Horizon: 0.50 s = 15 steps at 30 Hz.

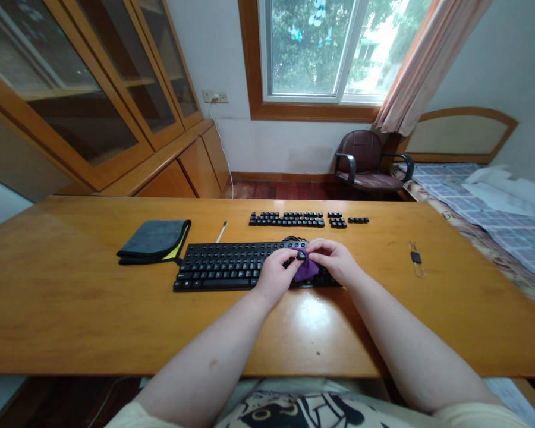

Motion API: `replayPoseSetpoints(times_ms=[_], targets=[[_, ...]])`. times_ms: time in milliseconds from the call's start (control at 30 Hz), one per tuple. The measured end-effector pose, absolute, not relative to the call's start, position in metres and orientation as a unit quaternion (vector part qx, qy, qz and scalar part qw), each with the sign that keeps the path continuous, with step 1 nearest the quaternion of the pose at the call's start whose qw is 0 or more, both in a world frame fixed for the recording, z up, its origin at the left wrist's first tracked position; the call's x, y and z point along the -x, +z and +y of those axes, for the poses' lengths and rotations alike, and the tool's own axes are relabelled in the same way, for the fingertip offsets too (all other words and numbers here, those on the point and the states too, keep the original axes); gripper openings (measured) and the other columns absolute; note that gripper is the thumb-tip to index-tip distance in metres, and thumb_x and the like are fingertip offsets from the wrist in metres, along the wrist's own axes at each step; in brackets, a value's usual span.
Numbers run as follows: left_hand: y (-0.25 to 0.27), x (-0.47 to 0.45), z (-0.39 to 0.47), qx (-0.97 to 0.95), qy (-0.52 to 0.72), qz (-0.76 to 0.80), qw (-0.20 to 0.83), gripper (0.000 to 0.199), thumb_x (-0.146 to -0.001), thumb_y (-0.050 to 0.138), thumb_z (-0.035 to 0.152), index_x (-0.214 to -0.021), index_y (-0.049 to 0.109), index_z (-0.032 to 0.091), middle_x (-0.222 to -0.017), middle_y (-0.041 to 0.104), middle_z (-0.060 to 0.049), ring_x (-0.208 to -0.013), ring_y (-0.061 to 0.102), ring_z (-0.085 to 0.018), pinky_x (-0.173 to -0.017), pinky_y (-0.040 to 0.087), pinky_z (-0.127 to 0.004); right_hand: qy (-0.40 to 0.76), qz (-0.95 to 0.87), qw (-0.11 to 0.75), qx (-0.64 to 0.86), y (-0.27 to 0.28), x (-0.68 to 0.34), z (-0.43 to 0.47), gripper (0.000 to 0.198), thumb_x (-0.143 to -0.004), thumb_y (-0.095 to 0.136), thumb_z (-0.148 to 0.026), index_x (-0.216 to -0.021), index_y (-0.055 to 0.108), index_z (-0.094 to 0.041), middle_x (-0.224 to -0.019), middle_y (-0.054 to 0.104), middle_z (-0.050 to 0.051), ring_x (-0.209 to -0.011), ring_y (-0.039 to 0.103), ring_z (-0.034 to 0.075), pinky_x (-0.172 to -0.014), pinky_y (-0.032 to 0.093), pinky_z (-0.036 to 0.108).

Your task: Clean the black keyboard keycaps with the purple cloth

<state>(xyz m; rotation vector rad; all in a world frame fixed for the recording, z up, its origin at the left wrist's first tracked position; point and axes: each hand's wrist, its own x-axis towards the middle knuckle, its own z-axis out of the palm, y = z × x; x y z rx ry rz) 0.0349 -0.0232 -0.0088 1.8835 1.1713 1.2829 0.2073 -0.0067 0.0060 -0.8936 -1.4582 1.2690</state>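
We pinch a black keycap (301, 255) narrowly in the fingertips of our left hand (275, 272), while our right hand (339, 261) grips a purple cloth (308, 273) around it, over the keyboard's (223, 266) right part. From there, rows of loose keycaps (289, 220) lie at twelve o'clock, a wire keycap puller (416, 258) at three, a folded grey towel (154, 236) at nine.

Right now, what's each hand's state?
Left hand: closed, pinching a small black keycap.
Right hand: closed, pinching a purple cloth.
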Motion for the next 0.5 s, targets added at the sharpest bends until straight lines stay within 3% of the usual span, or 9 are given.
replayPoseSetpoints(times_ms=[167,333,500], targets=[[-0.0111,-0.0336,-0.0237,-0.716,0.477,0.427,0.279,0.011,-0.079,0.059,0.02,-0.086,0.068,0.02,-0.09,0.069,-0.004,-0.088,0.063,-0.018,-0.084,0.049,-0.033,0.581,-0.568,0.467,0.35,0.0022,-0.2042,-0.0066,0.032,-0.055,0.08,-0.031,-0.084,0.069,-0.023,-0.081,0.064,0.001,-0.073,0.059,0.016,-0.072,0.048,0.032],[-0.0151,-0.033,-0.0236,-0.732,0.468,0.424,0.255,0.011,-0.077,0.059,0.016,-0.083,0.067,0.02,-0.088,0.069,-0.004,-0.087,0.062,-0.018,-0.083,0.049,-0.033,0.515,-0.634,0.462,0.345,0.0025,-0.2029,-0.0074,0.03,-0.058,0.079,-0.032,-0.087,0.073,-0.026,-0.085,0.062,0.003,-0.085,0.057,0.018,-0.081,0.045,0.033],[-0.0166,-0.0325,-0.0236,-0.743,0.468,0.41,0.246,0.012,-0.078,0.056,0.013,-0.081,0.066,0.019,-0.087,0.068,-0.005,-0.086,0.061,-0.018,-0.082,0.049,-0.033,0.508,-0.623,0.473,0.36,0.0001,-0.2006,-0.0078,0.032,-0.052,0.082,-0.034,-0.083,0.074,-0.029,-0.082,0.06,0.002,-0.082,0.055,0.017,-0.077,0.045,0.033]])
